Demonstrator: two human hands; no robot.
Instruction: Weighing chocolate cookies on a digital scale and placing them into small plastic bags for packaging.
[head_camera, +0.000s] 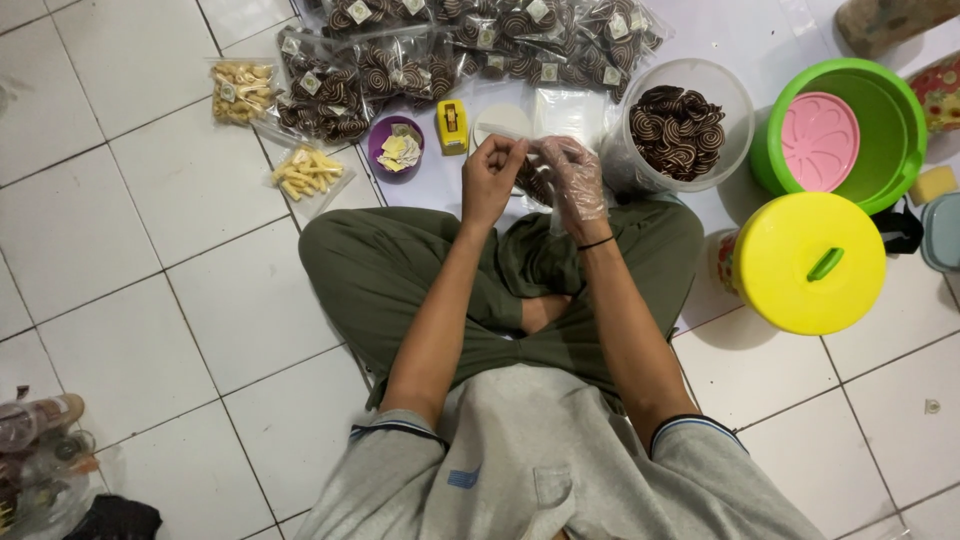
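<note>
A: Head view, starting nearest: a person sits cross-legged on the tiled floor (150, 330), both forearms reaching up the frame. What are the hands doing?

B: The bare left hand (490, 180) and the gloved right hand (572, 180) meet at centre frame, each pinching the top edge of a small clear bag (535, 182) of dark swirl cookies. Both are closed on the bag.

A: Which way does the bag lie?

B: It hangs between the hands above the lap, mouth towards the fingertips; its long axis seems to run down from there, though the hands hide most of it.

A: How should it be handled?

B: I judge the mouth should be kept flat and taut, pinched near the edge, so the cookies stay low.

A: And farther off?

B: A clear tub (678, 125) of swirl cookies sits upper right, a yellow lid (808, 262) right, and filled bags (460, 40) line the top.
</note>
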